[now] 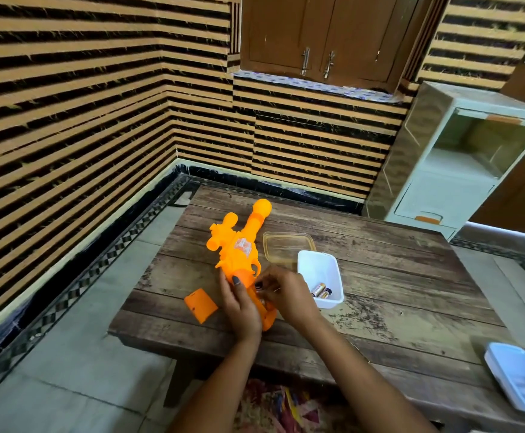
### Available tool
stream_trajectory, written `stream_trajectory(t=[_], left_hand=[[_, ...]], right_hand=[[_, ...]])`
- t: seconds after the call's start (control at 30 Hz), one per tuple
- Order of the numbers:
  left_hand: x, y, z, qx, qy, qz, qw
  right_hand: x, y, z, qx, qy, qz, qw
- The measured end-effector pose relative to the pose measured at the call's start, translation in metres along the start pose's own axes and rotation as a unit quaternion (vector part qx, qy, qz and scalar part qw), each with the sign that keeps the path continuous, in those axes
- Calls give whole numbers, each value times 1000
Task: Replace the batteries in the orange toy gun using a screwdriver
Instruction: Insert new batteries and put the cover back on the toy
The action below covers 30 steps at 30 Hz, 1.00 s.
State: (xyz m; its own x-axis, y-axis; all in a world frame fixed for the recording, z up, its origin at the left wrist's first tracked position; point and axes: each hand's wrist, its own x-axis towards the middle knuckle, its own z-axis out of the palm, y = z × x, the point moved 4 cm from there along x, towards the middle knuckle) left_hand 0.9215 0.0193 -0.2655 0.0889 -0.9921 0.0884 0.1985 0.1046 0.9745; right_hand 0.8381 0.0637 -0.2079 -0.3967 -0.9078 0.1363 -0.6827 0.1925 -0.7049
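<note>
Currently the orange toy gun (pixel 239 248) lies on the worktop (pixel 380 276) at centre frame, muzzle toward the top of the frame and grip end toward the bottom. The left hand (pixel 239 304) holds the rear of the body, thumb laid across it. The right hand (pixel 286 295) comes in from the right, fingers (pixel 262 284) curled at the opened battery bay. Whether they pinch a cell cannot be told, as the spot is small and partly hidden. The battery cover (pixel 200 304) lies detached just left of the left hand. The white tub (pixel 317 260), just right of the right hand, contains loose batteries (pixel 320 290). A clear lid (pixel 287 246) lies above it in the frame. No screwdriver is in view.

The step in hand appears to be exchanging cells in the bay.

1. Press the gun flat with the left hand so the body cannot roll.
2. Set each cell's flat end against its spring, following the polarity marks.
3. Push each cell down until it sits level.
4. Hold spent and fresh cells apart to avoid mixing.
5. Refit the cover only when every cell is level.
</note>
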Motion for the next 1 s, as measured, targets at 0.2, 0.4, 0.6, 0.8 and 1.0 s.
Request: stream_trajectory(t=[0.2, 0.4, 0.6, 0.8, 1.0], left_hand=[[2, -2, 0, 6, 6, -4, 1000], [0, -2, -1, 21, -10, -3, 1000], [0, -3, -1, 9, -6, -25, 1000], [-1, 0, -1, 3, -9, -27, 1000], [-1, 0, -1, 14, -21, -28, 999]], right_hand=[[7, -3, -2, -61, -29, -32, 997], [10, 4, -5, 15, -28, 38, 999], [9, 3, -1, 26, -55, 32, 998], [5, 4, 2, -19, -32, -4, 999], [14, 15, 1, 36, -54, 90, 994]])
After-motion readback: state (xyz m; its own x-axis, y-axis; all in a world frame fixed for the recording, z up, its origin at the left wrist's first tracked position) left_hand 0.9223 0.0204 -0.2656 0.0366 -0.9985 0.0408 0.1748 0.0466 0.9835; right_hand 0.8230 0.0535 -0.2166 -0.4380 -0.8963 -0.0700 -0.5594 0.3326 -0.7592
